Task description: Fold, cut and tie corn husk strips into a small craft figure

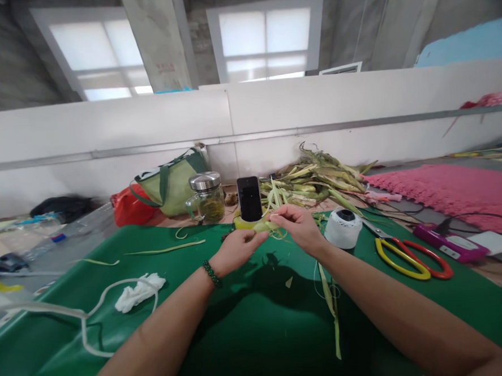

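Note:
Both hands meet over the green mat [260,346], just in front of a phone [249,198] propped upright. My left hand [237,248], with a dark beaded bracelet at its wrist, is closed on a pale green plant strip [262,226]. Opposite it, my right hand [298,223] pinches the same strip between thumb and fingers. Thin pale strands [276,195] rise behind the fingers. A spool of white thread [343,229] stands right of my right hand. Below that wrist, narrow leaf strips [329,296] lie on the mat.
Scissors [408,258] with yellow and red handles lie at right, near a purple device [450,245]. Behind are a heap of green stalks [318,175], a glass jar mug [212,204] and a green bag [172,184]. A white tissue [139,291] and a white cable [83,320] lie left.

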{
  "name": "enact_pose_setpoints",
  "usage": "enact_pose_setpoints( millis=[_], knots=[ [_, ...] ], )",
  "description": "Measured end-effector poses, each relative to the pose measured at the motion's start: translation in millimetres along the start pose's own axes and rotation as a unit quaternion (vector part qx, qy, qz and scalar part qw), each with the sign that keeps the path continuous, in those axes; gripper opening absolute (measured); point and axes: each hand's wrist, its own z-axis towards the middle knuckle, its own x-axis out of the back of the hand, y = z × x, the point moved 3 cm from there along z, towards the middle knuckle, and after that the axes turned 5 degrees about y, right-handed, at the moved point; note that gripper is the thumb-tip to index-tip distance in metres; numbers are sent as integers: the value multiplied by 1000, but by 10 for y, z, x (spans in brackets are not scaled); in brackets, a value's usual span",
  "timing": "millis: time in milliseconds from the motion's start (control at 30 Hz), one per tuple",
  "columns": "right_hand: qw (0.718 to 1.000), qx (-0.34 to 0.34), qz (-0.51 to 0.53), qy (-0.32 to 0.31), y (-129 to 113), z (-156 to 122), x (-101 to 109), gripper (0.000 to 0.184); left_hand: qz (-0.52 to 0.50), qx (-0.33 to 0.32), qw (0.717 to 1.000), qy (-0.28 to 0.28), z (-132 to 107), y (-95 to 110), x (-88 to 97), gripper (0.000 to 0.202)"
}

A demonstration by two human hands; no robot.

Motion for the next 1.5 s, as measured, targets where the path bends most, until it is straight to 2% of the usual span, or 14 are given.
enact_pose_setpoints(
  millis=[33, 100, 167, 267, 400, 567, 733, 833, 933, 1033, 1100, 1233, 1400, 1500],
  knots=[
    [1000, 2, 10, -9, -3, -12, -17, 17, -67, 15, 997, -33, -2, 4, -24, 43],
    [999, 9, 24, -32, -11, -40, -61, 15, -216, 44, 972, -80, -17, 30, -67, 44],
    [999, 28, 17, -44, -27, -69, -97, 12, -332, 72, 936, -89, -29, 55, -91, 57],
    [998, 59, -29, -16, -56, -94, -107, 9, -394, 121, 908, -81, -38, 59, -99, 59],
    [995, 75, -64, 1, -81, -81, -80, 10, -352, 158, 919, -77, -52, 61, -90, 41],
    [997, 59, -36, -29, -69, -32, -37, 12, -301, 58, 952, -9, -44, 112, -50, 28],
    [1000, -7, 24, -3, 9, 7, 19, 10, -253, 36, 966, 31, -52, 101, -11, 24],
    [1000, -10, 23, -12, 15, 10, 12, 11, -258, 35, 965, 22, -70, 122, -4, 28],
    [998, 52, -35, -28, -49, -10, -18, 13, -257, 48, 965, -15, -90, 153, -31, 35],
    [993, 92, -63, -46, -102, -37, -49, 10, -243, 84, 966, -22, -97, 145, -54, 43],
    [994, 78, -43, -59, -103, -43, -56, 11, -239, 83, 967, -16, -90, 136, -56, 44],
    [997, 27, 21, -65, -81, -35, -33, 14, -222, 41, 974, 1, -76, 130, -40, 33],
    [998, 5, 55, -18, -76, -22, 16, 13, -195, 25, 980, 3, -97, 183, -12, 34],
    [997, -16, 81, 9, -81, -12, 37, 14, -195, 32, 980, 25, -118, 234, 20, 33]
  ],
)
